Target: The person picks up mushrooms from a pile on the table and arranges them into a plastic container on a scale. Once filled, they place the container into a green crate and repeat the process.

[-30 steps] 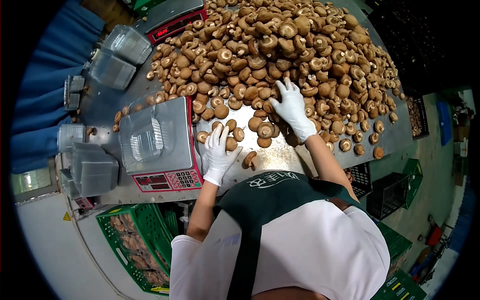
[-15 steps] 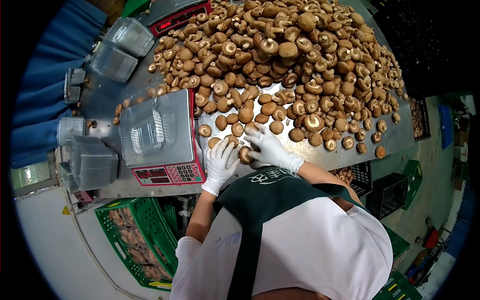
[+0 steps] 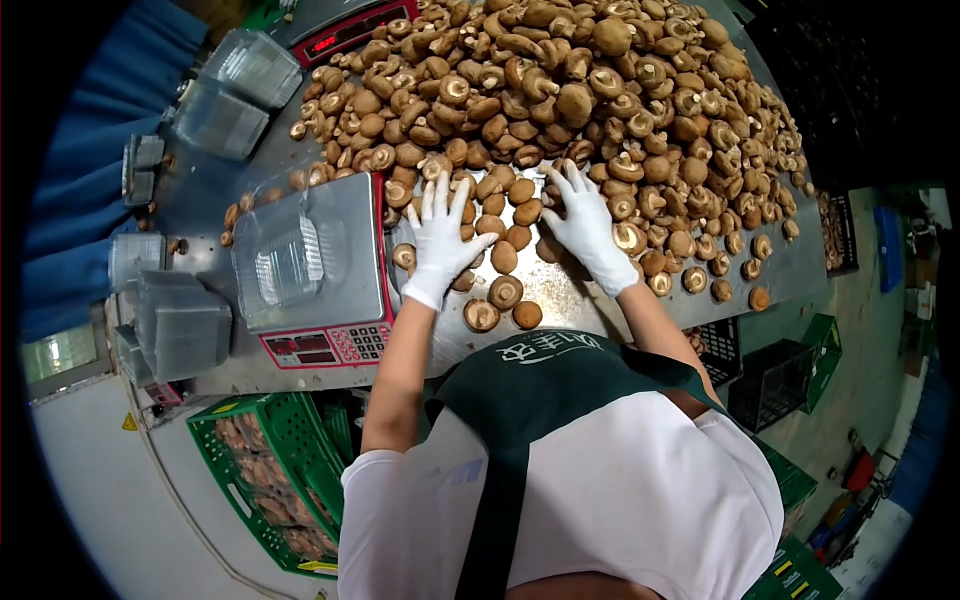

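Both hands wear white gloves and rest among mushrooms on the metal table. My left hand (image 3: 440,238) has its fingers spread over mushrooms just right of the scale. My right hand (image 3: 586,222) lies with fingers apart at the lower edge of the large mushroom pile (image 3: 600,90). Between the hands are several loose mushrooms, one of them a brown cap (image 3: 504,257). Closer to my body sit three more, including a pale-gilled one (image 3: 481,316). An open clear plastic tray (image 3: 290,268) stands on the red-edged scale (image 3: 345,250).
Stacks of clear trays (image 3: 182,325) stand at the left, with more trays (image 3: 222,118) farther back. A second scale (image 3: 350,32) is at the top. Below the table's left side is a green crate (image 3: 265,490) of packed mushrooms; a black crate (image 3: 770,385) stands at the right.
Both hands have moved forward, away from my body, and farther apart, with fingers now spread. Three mushrooms near the table's front edge now show uncovered.
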A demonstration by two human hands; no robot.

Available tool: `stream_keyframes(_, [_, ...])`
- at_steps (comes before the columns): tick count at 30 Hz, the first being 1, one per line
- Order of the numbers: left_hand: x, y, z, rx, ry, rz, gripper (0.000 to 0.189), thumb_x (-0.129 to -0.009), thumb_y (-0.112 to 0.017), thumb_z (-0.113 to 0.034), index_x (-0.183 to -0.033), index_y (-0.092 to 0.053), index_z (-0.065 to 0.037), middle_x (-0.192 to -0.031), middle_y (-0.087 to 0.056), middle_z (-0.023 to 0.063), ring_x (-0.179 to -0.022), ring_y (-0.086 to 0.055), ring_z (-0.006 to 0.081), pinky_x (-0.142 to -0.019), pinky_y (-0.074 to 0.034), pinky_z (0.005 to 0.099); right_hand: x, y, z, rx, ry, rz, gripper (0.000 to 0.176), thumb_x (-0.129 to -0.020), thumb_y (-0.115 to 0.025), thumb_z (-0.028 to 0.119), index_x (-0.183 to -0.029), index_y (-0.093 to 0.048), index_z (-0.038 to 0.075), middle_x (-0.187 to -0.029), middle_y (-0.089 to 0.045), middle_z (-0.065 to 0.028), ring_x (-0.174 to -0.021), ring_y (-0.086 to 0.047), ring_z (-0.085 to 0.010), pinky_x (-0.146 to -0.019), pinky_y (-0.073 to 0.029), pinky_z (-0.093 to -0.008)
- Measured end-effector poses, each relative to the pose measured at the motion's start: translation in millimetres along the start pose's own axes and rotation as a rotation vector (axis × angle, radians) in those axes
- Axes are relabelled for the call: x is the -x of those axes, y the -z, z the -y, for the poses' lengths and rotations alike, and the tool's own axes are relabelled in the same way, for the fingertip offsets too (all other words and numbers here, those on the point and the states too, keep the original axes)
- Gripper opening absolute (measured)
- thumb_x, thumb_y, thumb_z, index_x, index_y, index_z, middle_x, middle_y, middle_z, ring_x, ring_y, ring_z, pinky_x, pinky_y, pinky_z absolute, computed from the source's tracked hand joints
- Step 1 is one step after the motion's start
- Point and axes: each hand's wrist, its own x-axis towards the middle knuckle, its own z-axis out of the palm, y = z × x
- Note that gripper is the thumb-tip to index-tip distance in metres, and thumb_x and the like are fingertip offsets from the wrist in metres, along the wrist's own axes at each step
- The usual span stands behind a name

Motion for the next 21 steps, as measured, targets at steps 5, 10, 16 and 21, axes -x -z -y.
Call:
stream_keyframes(5, [10,2,2,-0.155,-0.080,0.204,0.070,-0.069,-0.070,-0.049,-0.130,-0.052,-0.020,-0.148,-0.031,0.0095,-0.136,-0.025,0.0359,-0.107,-0.017,0.0612,7,-19,18,0.116,0.146,0.270,0.071,-0.075,-0.070,0.038,-0.134,-0.043,0.010,-0.139,-0.039,-0.0239,-0.120,-0.045,-0.0400,-0.095,-0.042,-0.0476])
stream_keyframes(10, [58,10,1,0.044,-0.145,0.135,0.054,-0.070,-0.073,-0.035,-0.116,-0.058,-0.012,-0.139,-0.041,0.0125,-0.132,-0.031,0.0333,-0.107,-0.022,0.0541,58,-18,24,-0.014,0.317,0.199,0.062,-0.072,-0.071,0.029,-0.128,-0.051,0.012,-0.129,-0.050,-0.0130,-0.114,-0.047,-0.0359,-0.090,-0.044,-0.0470])
stream_keyframes(16, [103,11,-7,0.072,-0.173,0.027,0.057,-0.071,-0.073,-0.031,-0.122,-0.056,-0.013,-0.140,-0.043,0.0117,-0.125,-0.042,0.0315,-0.106,-0.024,0.0522,88,-7,9,-0.109,0.387,0.250,0.061,-0.076,-0.069,0.029,-0.132,-0.048,0.014,-0.130,-0.051,-0.0130,-0.117,-0.047,-0.0359,-0.095,-0.041,-0.0463])
stream_keyframes(21, [82,7,0,0.178,-0.069,-0.050,0.057,-0.077,-0.069,-0.035,-0.126,-0.053,-0.010,-0.139,-0.043,0.0126,-0.125,-0.041,0.0329,-0.107,-0.024,0.0490,51,10,14,-0.335,0.133,0.214,0.040,-0.079,-0.066,0.018,-0.118,-0.059,0.010,-0.119,-0.061,-0.0119,-0.105,-0.057,-0.0323,-0.087,-0.049,-0.0401])
